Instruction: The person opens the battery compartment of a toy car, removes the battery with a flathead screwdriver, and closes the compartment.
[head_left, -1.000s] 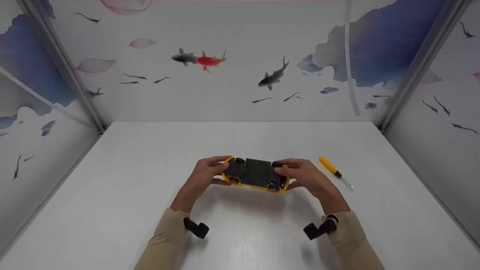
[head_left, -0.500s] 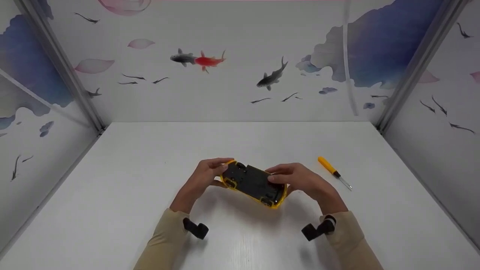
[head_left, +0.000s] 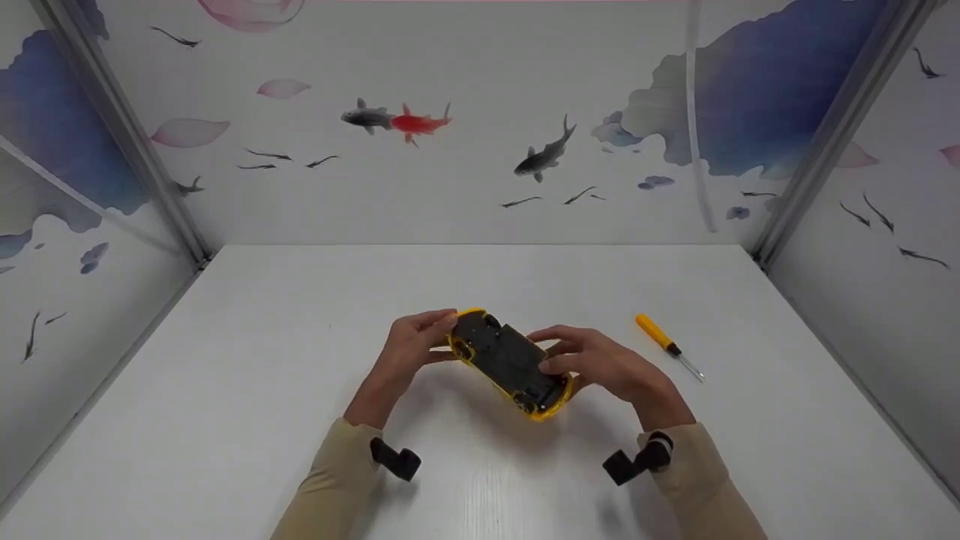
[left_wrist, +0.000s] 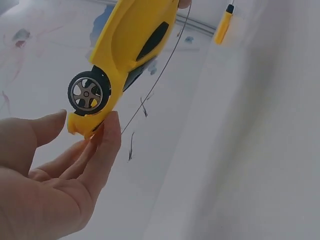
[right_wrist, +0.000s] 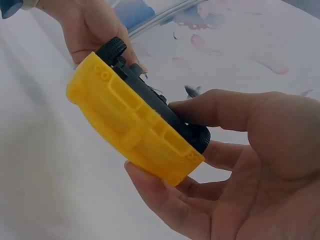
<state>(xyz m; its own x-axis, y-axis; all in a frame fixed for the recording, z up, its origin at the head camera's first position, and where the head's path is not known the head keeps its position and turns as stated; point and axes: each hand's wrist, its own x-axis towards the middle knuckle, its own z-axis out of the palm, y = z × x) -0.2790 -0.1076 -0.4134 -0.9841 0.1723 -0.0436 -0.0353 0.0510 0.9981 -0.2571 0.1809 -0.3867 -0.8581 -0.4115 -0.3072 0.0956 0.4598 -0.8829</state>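
Observation:
A yellow toy car (head_left: 510, 356) with a black underside is held above the table, bottom up and slanting down to the right in the head view. My right hand (head_left: 600, 364) pinches its lower right end, thumb on the black base and fingers (right_wrist: 145, 182) under the yellow body. At the other end is my left hand (head_left: 409, 349). Its fairly straight fingers (left_wrist: 107, 140) touch the body near a wheel (left_wrist: 89, 93), while the thumb stands beside the car's tip, seemingly just off it. The car's roof is hidden in the head view.
A screwdriver (head_left: 670, 345) with a yellow handle lies on the white table (head_left: 300, 300), to the right of my right hand. Printed panels with fish stand at the back and both sides. A small black camera (head_left: 397, 459) sits on each wrist.
The toy car has turned clockwise in the head view, its right end swinging down toward me. My right hand has shifted slightly left, and my left thumb has come off the black base.

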